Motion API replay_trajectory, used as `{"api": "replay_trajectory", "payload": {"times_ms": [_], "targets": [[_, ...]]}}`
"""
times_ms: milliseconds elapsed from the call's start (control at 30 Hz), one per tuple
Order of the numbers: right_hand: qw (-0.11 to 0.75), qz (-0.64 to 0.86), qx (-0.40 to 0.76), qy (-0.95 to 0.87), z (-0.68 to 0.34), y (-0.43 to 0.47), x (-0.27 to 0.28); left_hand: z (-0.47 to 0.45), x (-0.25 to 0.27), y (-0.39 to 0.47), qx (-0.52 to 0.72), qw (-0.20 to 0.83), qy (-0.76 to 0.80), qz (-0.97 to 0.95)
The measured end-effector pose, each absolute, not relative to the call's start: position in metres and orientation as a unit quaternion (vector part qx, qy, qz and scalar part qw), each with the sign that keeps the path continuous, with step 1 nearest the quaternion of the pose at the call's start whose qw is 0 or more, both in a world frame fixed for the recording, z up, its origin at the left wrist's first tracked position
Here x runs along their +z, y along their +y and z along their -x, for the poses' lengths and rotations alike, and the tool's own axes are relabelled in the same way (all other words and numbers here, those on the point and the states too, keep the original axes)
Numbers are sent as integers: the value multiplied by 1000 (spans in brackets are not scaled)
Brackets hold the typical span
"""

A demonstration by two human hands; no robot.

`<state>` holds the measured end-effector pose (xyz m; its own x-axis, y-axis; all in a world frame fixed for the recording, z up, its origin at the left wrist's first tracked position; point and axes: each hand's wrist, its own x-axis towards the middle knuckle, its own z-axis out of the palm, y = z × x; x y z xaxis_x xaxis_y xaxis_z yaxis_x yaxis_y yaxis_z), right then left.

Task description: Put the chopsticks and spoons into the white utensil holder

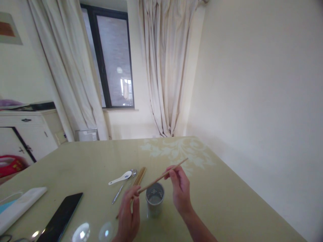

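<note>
The left hand [128, 216] is cut off at the wrist by the picture's lower edge, and its fingers hide the near end of the chopstick [161, 178]; whether one stick or a pair is held is hard to make out. The chopstick is thin, pale wood, slanting up to the right above a steel holder [154, 199], a perforated cup on the table [227, 201]. The right hand [179, 190] pinches it near the far end, fingers curled, while the left hand pinches the near end. Beyond the left grip lie more chopsticks [140, 176], a white spoon [121, 178] and a metal spoon [121, 192]. Left of it lies a phone [62, 216].
</note>
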<state>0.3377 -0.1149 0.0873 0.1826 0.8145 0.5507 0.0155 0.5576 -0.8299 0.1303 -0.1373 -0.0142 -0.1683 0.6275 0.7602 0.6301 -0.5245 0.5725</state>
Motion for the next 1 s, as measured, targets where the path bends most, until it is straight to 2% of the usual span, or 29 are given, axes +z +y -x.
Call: {"api": "replay_trajectory", "payload": {"times_ms": [67,167,333,433,1000], "targets": [[695,374,274,-549,-345,-103,96,-123,-10,-129,-561,-51,-572,596],[667,396,268,-572,-353,-90,100,-112,-9,-118,-468,-89,-643,600],[559,409,315,-649,-342,-82,78,-106,-15,-117,-261,-55,-711,650],[518,415,329,-672,-333,-80,62,-108,-11,-120,-187,-44,-724,662],[476,445,349,-673,-325,-69,46,-110,-6,-121,-160,-41,-724,670]]}}
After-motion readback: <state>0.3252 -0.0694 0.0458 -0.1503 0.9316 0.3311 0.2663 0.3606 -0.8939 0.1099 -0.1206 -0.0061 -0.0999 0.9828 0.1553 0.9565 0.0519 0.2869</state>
